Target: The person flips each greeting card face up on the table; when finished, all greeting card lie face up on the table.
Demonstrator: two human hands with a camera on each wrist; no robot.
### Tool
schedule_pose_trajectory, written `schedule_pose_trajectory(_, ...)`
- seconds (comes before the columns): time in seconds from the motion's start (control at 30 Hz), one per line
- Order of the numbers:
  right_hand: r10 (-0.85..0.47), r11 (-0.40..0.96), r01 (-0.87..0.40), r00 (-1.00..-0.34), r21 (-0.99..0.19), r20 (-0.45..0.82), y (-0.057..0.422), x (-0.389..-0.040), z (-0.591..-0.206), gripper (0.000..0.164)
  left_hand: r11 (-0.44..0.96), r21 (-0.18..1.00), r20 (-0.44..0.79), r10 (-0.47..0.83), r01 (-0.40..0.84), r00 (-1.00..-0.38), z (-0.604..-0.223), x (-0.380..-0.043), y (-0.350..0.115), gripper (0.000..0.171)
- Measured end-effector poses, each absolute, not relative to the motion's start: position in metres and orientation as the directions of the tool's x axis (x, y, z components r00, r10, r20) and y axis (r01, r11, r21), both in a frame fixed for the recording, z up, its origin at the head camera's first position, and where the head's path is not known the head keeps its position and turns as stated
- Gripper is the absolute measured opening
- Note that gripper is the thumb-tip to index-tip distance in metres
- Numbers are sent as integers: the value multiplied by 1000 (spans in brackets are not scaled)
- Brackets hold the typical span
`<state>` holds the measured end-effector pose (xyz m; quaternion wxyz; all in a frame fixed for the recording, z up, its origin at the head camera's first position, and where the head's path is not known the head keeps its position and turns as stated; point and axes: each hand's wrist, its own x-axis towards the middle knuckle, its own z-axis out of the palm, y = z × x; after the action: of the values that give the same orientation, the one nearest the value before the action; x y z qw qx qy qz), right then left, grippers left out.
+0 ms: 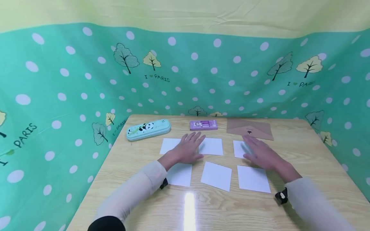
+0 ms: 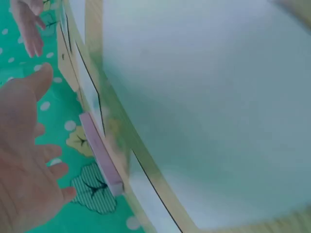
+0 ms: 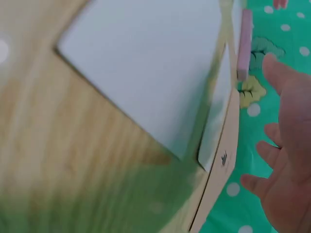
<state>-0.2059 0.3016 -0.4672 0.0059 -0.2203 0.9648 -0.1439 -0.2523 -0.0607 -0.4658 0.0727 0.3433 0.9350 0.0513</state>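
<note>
White paper cards lie in two rows of three on the wooden table. My left hand (image 1: 188,149), fingers spread and fairly straight, hovers over the back row between the left card (image 1: 168,145) and the middle card (image 1: 212,146). Below that hand lies the front left card (image 1: 180,175). Over the back right card (image 1: 238,149) my right hand (image 1: 261,152) reaches with extended fingers, hiding part of it. In front are the right card (image 1: 253,179) and the slightly turned middle card (image 1: 216,175). In both wrist views the palms look to be held above the cards, with nothing gripped.
A light blue panda pencil case (image 1: 148,129) lies at the back left. Beside it is a purple box (image 1: 203,125) with a window. A brown envelope (image 1: 250,128) sits at the back right. Behind the table (image 1: 156,205) hangs a green dotted curtain (image 1: 202,67).
</note>
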Motion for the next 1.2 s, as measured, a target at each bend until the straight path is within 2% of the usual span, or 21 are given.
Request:
schedule_pose_trajectory(0.27, -316, 868, -312, -947, -387, 57, 328, -221, -459, 62, 714, 160, -22, 693, 681, -721, -470, -264, -13, 67)
schedule_pose_trajectory(0.5, -244, 844, -233, -969, -483, 43, 355, -235, -467, 52, 667, 140, -16, 741, 732, -671, -473, -271, 37, 59)
schedule_pose_trajectory(0.63, -216, 828, -157, -975, -539, -49, 364, -237, -478, 54, 637, 92, -39, 770, 765, -637, -476, -272, 58, 56)
schedule_pose_trajectory(0.77, -218, 802, -100, -967, -589, -132, 365, -242, -486, 57, 641, 90, -67, 767, 762, -638, -480, -273, 70, 54)
schedule_pose_trajectory(1.03, -181, 819, -44, -966, -571, -186, 367, -243, -488, 57, 635, 112, -91, 772, 764, -629, -489, -282, 85, 53)
schedule_pose_trajectory(1.2, -165, 811, -12, -964, -585, -209, 368, -244, -489, 59, 660, 114, -126, 751, 743, -648, -489, -281, 89, 55)
